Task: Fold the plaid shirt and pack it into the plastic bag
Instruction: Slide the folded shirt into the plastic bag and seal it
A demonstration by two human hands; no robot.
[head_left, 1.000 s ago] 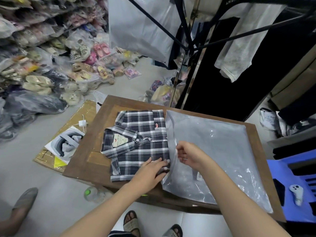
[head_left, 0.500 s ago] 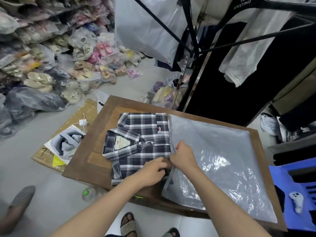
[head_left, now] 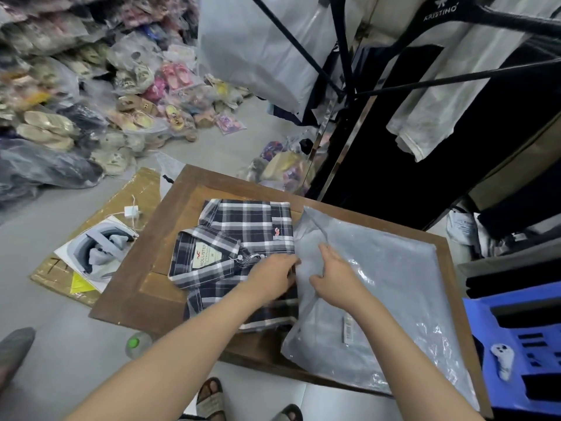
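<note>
The folded plaid shirt [head_left: 239,238], dark blue and white with its collar label up, lies on the left half of the wooden table [head_left: 145,262]. To its right lies the grey translucent plastic bag [head_left: 388,287], flat, its open edge against the shirt. My left hand [head_left: 270,276] rests on the shirt's right edge at the bag's mouth, fingers curled onto the fabric. My right hand [head_left: 334,275] lies on the bag's upper layer near the mouth, thumb and fingers pinching the plastic.
A clothes rack [head_left: 343,56] with hanging garments stands behind the table. Bagged sandals [head_left: 136,110] pile up on the floor at the left. Cardboard with a white box [head_left: 97,250] lies beside the table, a blue plastic chair [head_left: 522,344] at the right, a bottle [head_left: 136,344] below.
Both hands have shifted up along the bag's open edge, away from me. The left hand's fingers have curled onto the shirt's edge, and the right hand now pinches the bag higher up.
</note>
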